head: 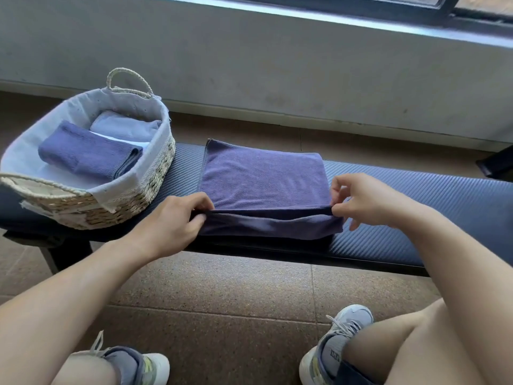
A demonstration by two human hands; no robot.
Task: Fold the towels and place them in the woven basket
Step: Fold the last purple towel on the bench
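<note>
A purple towel [263, 179] lies partly folded on the dark padded bench [416, 195], its near fold lifted off the front edge. My left hand [177, 218] pinches the fold's left corner and my right hand [369, 201] pinches its right corner. The woven basket [138, 187] with a white cloth lining stands on the bench's left end. Inside it lie a folded dark blue towel [86, 154] and, behind that, a folded light blue towel [125, 126].
A grey wall with a window ledge [277, 65] runs behind the bench. Brown tiled floor [236, 287] lies in front, with my knees and two sneakers at the bottom. The bench surface extends to the right of the towel.
</note>
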